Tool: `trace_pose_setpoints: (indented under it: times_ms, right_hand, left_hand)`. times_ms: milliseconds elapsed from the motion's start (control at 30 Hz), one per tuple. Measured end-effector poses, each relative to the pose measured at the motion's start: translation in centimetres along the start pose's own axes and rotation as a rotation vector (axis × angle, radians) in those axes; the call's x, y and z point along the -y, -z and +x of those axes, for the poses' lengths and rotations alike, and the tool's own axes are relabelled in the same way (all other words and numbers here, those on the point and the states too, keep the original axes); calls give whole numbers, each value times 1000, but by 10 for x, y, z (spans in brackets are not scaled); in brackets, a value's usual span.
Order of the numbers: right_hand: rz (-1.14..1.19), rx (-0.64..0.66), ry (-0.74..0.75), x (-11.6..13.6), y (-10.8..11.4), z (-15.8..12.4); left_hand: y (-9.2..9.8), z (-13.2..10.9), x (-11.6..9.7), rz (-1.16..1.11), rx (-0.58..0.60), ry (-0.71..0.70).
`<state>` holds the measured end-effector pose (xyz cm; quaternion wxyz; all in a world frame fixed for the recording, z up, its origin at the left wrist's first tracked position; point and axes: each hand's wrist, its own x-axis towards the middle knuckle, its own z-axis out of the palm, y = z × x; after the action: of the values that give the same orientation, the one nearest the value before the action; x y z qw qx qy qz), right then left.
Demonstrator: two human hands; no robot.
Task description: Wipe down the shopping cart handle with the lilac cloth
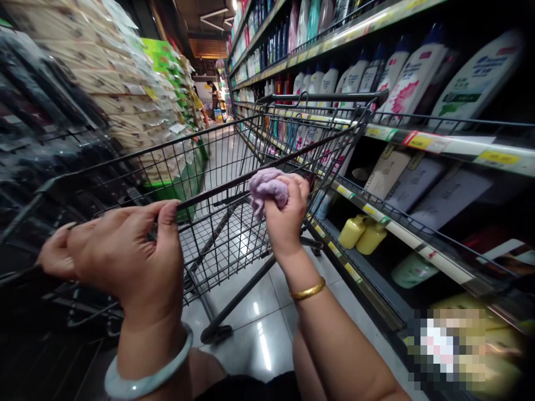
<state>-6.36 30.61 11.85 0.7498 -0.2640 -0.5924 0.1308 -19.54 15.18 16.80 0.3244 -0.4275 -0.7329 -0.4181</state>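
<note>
A dark wire shopping cart [234,245] stands in front of me, its basket showing bare mesh. My left hand [121,250] is closed around the cart's near rim at the left, thumb lying along the bar. A pale green bangle [146,384] circles that wrist. In my right hand [288,211] is a bunched light-purple cloth [267,189], gripped against the same rim farther right. The fingers press the cloth to the bar, and its underside is hidden. A gold bracelet [308,291] sits on the right wrist.
Shelves with shampoo bottles [418,72] and yellow bottles [363,234] run along the right, close to the cart. Stacked packs of goods [117,83] line the left. A tiled aisle floor [259,323] leads back to a distant person [213,94].
</note>
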Motion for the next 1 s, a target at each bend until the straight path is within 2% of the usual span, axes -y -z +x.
trace_pose_setpoints:
  times_ms: [33, 133, 200, 267, 367, 433, 500, 633, 700, 767, 900, 967, 1000]
  right_hand:
    - [5, 16, 8, 6, -1, -3]
    - [95, 290, 158, 30, -7, -18]
    - [142, 399, 252, 35, -9, -24]
    - [137, 349, 244, 22, -7, -20]
    - [56, 131, 50, -10, 0, -3]
    - [10, 16, -72, -18, 3, 2]
    - [37, 31, -88, -7, 1, -4]
    - [166, 366, 156, 33, -6, -29]
    - [163, 434, 224, 34, -5, -31]
    - [128, 359, 162, 18, -1, -22]
    - [51, 81, -111, -20, 9, -2]
    - [43, 52, -146, -19, 8, -8]
    - [55, 95, -118, -12, 6, -15]
  left_hand:
    - [-1, -1, -6, -4, 7, -22]
    - [-10, 0, -18, 10, -20, -77]
    - [-15, 3, -21, 27, -15, -76]
    - [-18, 5, -20, 37, 14, -44]
    - [-16, 5, -18, 11, 41, -5]
    - [-14, 3, -19, 2, 38, -16]
    - [-14, 1, -20, 13, 25, -35]
    - [-14, 1, -17, 50, 25, -57]
    - [-14, 2, -14, 62, 34, -55]
    - [-14, 3, -12, 60, 34, -42]
    - [-13, 3, -10, 33, 7, -10]
    - [-14, 4, -8, 37, 6, -16]
    - [-14, 5, -6, 42, 5, -21]
